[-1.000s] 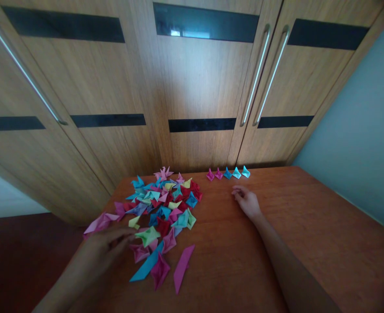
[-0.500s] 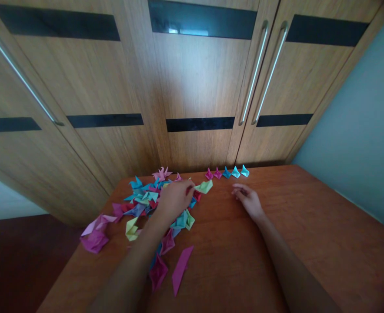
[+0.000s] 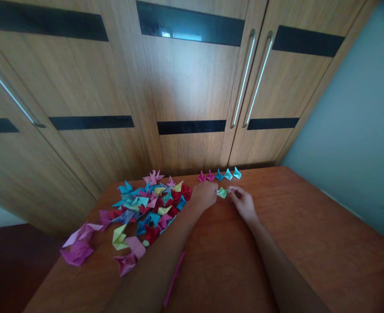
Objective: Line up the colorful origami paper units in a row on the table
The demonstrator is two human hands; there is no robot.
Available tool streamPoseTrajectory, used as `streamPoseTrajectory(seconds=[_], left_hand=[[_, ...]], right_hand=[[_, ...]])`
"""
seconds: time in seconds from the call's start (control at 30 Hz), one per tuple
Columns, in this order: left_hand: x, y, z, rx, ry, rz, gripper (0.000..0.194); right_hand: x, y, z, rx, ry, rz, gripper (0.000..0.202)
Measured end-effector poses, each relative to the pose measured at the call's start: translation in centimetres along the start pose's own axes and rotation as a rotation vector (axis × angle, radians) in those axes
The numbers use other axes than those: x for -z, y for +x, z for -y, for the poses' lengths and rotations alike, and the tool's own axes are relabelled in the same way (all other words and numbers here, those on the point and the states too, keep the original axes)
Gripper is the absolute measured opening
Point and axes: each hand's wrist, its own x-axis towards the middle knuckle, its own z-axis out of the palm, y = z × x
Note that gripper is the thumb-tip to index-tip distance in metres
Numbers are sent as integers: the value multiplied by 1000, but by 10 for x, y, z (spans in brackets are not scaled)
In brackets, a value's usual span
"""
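The green fold (image 3: pixel 222 192) and the pile (image 3: pixel 152 201) are matt, creased paper. Smooth, faintly shiny wood desk (image 3: pixel 302 226); grained, satiny wood cabinet (image 3: pixel 192 82); glossy strips (image 3: pixel 192 127), perhaps glass; shiny metal handles (image 3: pixel 243 79).

We looked through one head-worn camera, facing forward and down across the table (image 3: pixel 296 234). It sat near, framing our left hand (image 3: pixel 205 194) and right hand (image 3: pixel 243 204) before the wardrobe (image 3: pixel 192 82).

The left hand (image 3: pixel 205 194) mostly hides its fingers (image 3: pixel 214 188); its forearm (image 3: pixel 165 254) overlaps a magenta strip (image 3: pixel 175 277).
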Motion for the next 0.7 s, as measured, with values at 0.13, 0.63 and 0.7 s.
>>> streamPoseTrajectory(seconds=[0.13, 0.63, 0.7], left_hand=[[1, -2, 5, -20, 33, -37, 25], [30, -150, 57, -95, -146, -209, 23], [26, -165, 66, -43, -180, -242, 23]], right_hand=[[3, 1, -2, 10, -43, -32, 37], [72, 54, -41, -61, -436, -478, 41], [76, 66, -45, -61, -535, -458, 35]])
